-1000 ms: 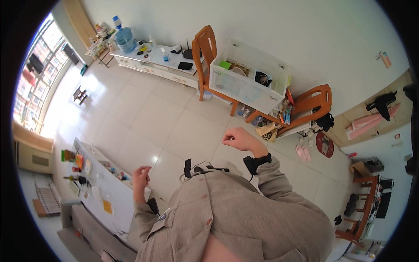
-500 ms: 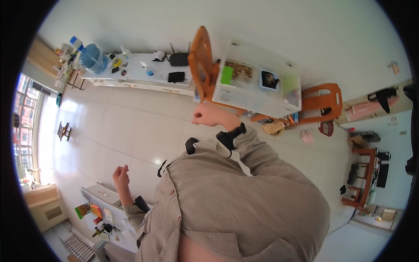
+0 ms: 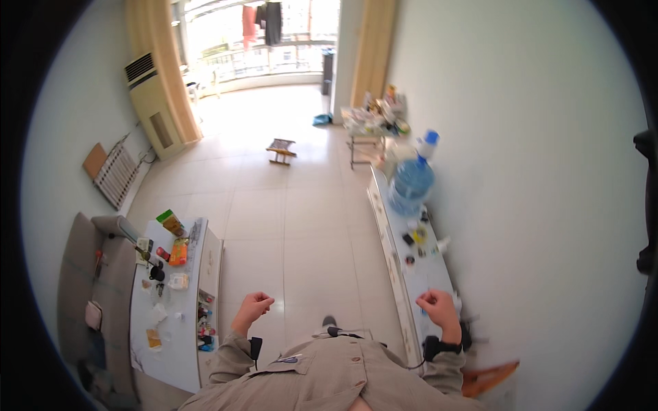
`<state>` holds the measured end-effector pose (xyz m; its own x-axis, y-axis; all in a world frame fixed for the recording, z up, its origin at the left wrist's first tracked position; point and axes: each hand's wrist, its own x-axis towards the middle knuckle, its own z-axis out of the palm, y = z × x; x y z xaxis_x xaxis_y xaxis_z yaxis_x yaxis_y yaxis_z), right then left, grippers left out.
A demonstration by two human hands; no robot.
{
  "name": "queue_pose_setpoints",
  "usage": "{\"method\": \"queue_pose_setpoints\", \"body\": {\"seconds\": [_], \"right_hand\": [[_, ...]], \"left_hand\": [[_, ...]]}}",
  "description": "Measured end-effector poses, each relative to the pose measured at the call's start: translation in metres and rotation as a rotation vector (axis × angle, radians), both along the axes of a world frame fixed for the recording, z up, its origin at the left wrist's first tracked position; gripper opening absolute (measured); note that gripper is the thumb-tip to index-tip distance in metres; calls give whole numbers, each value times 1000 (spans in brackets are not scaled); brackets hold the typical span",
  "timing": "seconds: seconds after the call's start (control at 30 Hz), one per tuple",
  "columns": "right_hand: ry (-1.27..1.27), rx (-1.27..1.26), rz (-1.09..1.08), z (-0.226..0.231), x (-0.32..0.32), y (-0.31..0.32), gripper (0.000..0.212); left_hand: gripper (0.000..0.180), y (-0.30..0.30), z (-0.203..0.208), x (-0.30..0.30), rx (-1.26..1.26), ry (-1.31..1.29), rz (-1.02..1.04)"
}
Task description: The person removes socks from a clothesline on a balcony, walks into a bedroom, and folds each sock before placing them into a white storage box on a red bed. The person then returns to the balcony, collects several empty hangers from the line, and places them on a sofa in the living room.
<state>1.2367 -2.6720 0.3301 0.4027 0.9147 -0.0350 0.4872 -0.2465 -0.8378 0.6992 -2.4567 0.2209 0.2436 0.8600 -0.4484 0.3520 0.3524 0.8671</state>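
Note:
My left hand (image 3: 253,309) is held out at waist height with its fingers curled together and nothing seen in them. It is over the floor, just right of the long white coffee table (image 3: 179,342). Also closed, with no object visible in its fingers, my right hand (image 3: 439,309) is above the near part of the low white cabinet (image 3: 419,274) along the right wall. Each wrist wears a black strap. On the cabinet stand a large blue water bottle (image 3: 411,185) with a pump on top and several small items.
A grey sofa (image 3: 92,267) lines the left wall. Snack packs and a dark bottle (image 3: 144,257) crowd the coffee table. Ahead are a small wooden stool (image 3: 281,149), a cluttered side table (image 3: 363,127) and a standing air conditioner (image 3: 154,113). An orange chair (image 3: 490,379) is at lower right.
My view has swung left, from the wall with chairs and a clear-sided table to the balcony windows. My right hand is now over the cabinet; my left is beside the coffee table.

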Motion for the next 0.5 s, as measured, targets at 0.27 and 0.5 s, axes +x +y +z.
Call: {"method": "queue_pose_setpoints", "body": {"seconds": [0.27,0.5], "right_hand": [[112,92,-114,31,92,243,24],[238,132,96,10,156,518,25]], "left_hand": [[19,286,60,130,158,-158,-164],[20,506,43,179,158,-173,-81]]}}
